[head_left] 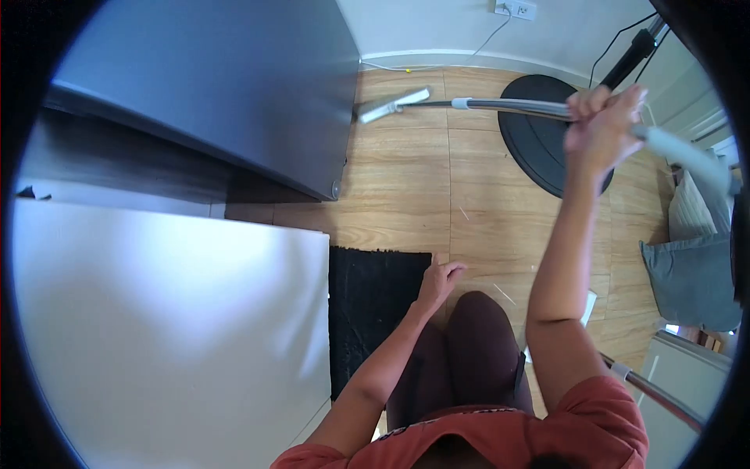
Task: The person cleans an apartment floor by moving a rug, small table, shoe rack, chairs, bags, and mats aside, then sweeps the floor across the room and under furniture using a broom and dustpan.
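My right hand (603,125) is closed around the metal pole of a flat mop (512,105), slightly smeared by motion. The pole runs leftward to a narrow white and grey head (394,104), which is at the floor beside the dark cabinet. A pale grey grip (680,152) extends right of the hand. My left hand (439,283) hangs empty by my left knee, over the corner of a black mat (375,305). Its index finger points forward, with the thumb apart.
A dark grey cabinet (226,86) stands at the upper left, above a large white panel (172,313). A round black base (535,129) carries a stand at the upper right. Cushions (695,277) lie on the right. Another metal pole (660,395) slants at the lower right.
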Demonstrator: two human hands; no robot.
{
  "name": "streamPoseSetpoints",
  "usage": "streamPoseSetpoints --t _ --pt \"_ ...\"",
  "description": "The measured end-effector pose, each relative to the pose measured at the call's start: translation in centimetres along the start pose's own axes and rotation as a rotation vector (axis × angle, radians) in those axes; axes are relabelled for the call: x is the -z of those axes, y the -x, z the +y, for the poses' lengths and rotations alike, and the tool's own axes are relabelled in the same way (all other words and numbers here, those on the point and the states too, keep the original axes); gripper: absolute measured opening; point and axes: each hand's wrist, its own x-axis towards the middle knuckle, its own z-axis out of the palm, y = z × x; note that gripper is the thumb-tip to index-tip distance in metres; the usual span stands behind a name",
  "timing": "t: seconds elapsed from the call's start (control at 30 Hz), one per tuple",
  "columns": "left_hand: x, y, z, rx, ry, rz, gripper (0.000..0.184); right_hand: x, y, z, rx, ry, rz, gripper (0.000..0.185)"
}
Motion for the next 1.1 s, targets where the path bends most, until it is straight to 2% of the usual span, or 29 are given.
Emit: streamPoseSetpoints --t 0.03,0.1,0.13,0.17,0.23,0.27,0.33,0.4,0.43,0.5,0.57,0.6,0.67,0.73,0.8,0.87,0.9,0.93,0.97,1.03,1.1 --pt "-0.2 0.4 0.2 0.001 0.008 -0.001 0.024 0.0 -0.9 -2.0 0.021 0.024 -0.018 0.035" --pt "-0.2 0.8 0.2 -0.099 -0.262 0.085 0.018 0.5 -2.7 -5.4 0.044 0.045 -0.053 0.034" --pt "-0.1 1.4 0.0 -0.137 -0.402 0.122 0.016 1.3 -3.9 -6.6 0.067 0.009 -0.166 0.033" --pt "-0.1 2.2 -0.4 -0.118 -0.399 0.116 0.016 1.6 -4.2 -7.0 0.08 -0.027 -0.274 0.032" --pt "0.2 3.0 -1.5 0.017 -0.496 0.167 0.02 0.6 -3.3 -4.4 0.053 -0.073 -0.201 0.03" --pt "0.4 3.5 -2.4 0.026 -0.493 0.167 0.02 -0.2 -2.5 -2.7 0.041 -0.118 -0.122 0.029" --pt "0.7 4.5 -4.5 0.245 -0.483 0.129 0.024 -2.0 -0.7 0.7 -0.141 -0.066 -0.033 0.029" --pt "1.5 5.4 -5.8 0.322 -0.48 0.121 0.026 -1.5 0.6 3.6 -0.228 -0.188 -0.194 0.029" --pt "1.8 6.1 -6.4 0.398 -0.485 0.11 0.027 -1.0 -0.1 3.9 -0.231 -0.185 -0.192 0.029" --pt "2.5 6.7 -7.9 0.435 -0.477 0.094 0.029 0.0 -2.1 4.1 -0.247 -0.177 -0.349 0.029" --pt "3.1 7.6 -8.7 0.497 -0.472 0.06 0.033 -1.8 -1.6 0.6 -0.202 -0.101 -0.294 0.028" --pt "3.3 7.6 -9.1 0.501 -0.47 0.059 0.033 -3.0 -2.1 -1.2 -0.147 -0.028 -0.245 0.027" --pt "3.4 7.7 -9.8 0.529 -0.467 0.045 0.034 -2.9 -5.7 -3.5 -0.109 0.058 -0.405 0.026" --pt "3.3 7.3 -9.8 0.545 -0.476 0.033 0.034 -2.8 -7.8 -6.1 -0.117 0.054 -0.435 0.023" --pt "3.2 6.5 -9.5 0.554 -0.486 0.023 0.033 -2.7 -9.0 -8.7 -0.122 0.035 -0.505 0.028" --pt "2.9 5.6 -8.9 0.541 -0.464 0.01 0.034 -2.6 -9.6 -7.2 -0.124 0.025 -0.548 0.035" --pt "2.6 5.3 -8.6 0.543 -0.463 0.005 0.034 -2.3 -9.8 -3.7 -0.272 -0.165 -0.499 0.022" --pt "2.3 5.0 -8.5 0.527 -0.452 0.001 0.035 -1.7 -9.6 -1.5 -0.415 -0.356 -0.444 0.028" --pt "2.2 4.8 -8.5 0.511 -0.443 -0.005 0.036 -3.2 -5.3 -2.3 -0.301 -0.279 -0.512 0.028" --pt "1.8 4.6 -9.0 0.533 -0.437 -0.027 0.039 -5.0 -2.0 -2.5 -0.212 0.004 -0.477 0.029" --pt "1.5 4.6 -9.7 0.551 -0.431 -0.046 0.044 -4.1 -7.0 -1.1 -0.2 0.017 -0.464 0.029"
